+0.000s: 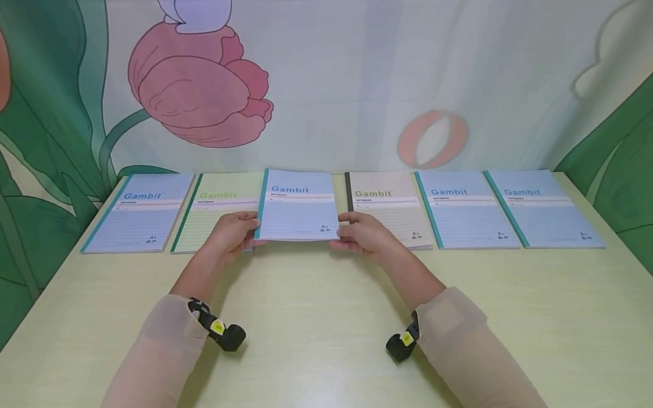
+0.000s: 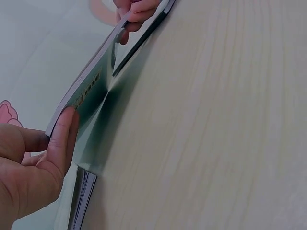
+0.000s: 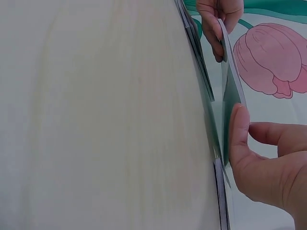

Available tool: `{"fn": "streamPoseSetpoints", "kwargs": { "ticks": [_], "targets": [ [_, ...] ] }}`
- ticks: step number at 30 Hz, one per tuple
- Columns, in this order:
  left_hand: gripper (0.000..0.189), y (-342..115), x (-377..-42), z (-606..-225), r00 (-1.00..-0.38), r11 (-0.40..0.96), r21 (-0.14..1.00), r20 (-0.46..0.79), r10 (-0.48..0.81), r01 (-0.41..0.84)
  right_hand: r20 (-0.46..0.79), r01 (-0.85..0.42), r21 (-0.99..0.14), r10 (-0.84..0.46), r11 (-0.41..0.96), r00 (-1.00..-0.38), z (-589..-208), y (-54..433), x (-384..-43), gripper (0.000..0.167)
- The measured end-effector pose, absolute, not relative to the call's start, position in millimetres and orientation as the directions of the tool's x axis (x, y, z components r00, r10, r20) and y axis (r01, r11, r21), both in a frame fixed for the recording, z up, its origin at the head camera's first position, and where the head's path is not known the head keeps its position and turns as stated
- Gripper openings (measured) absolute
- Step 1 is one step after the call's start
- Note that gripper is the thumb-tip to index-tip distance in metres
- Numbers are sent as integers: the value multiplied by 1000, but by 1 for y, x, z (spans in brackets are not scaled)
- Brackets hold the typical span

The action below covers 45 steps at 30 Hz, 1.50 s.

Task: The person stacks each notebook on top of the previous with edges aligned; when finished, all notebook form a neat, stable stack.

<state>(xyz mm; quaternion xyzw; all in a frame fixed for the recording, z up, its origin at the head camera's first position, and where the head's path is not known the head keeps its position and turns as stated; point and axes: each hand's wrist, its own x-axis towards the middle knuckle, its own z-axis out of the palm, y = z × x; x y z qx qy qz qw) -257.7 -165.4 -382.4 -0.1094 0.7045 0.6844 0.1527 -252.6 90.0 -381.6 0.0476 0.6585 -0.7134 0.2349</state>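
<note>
Both hands hold one blue notebook point(image 1: 298, 209) with a teal spine, third from the left in a row. My left hand point(image 1: 231, 236) pinches its lower left corner, and my right hand point(image 1: 363, 234) pinches the lower right corner. Seen from the left wrist, the left hand point(image 2: 38, 163) has thumb and fingers on opposite faces, and the notebook's near edge is tilted up off the table. In the right wrist view the right hand point(image 3: 264, 158) grips the other corner likewise. A green notebook point(image 1: 213, 205) lies beside the left hand, a beige notebook point(image 1: 392, 209) beside the right.
Another blue notebook point(image 1: 139, 214) lies at the row's left end. Two more, a blue notebook point(image 1: 466, 210) and an end blue notebook point(image 1: 543, 208), lie at right. A pale wooden table point(image 1: 312, 331) carries them, with a flower-printed curtain point(image 1: 328, 58) behind its far edge.
</note>
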Motion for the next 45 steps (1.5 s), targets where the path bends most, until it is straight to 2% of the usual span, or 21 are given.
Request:
{"fn": "streamPoseSetpoints", "kwargs": {
  "ticks": [10,45],
  "targets": [
    [40,-165,-257,-383,-942,64,943,-329,69,-325,-373,380,-925,-256,21,-892,-383,92,-253,47],
    [46,-155,-255,-384,-939,33,946,-323,117,-321,-333,325,-943,-192,71,-923,-380,101,-251,50]
  ]
}}
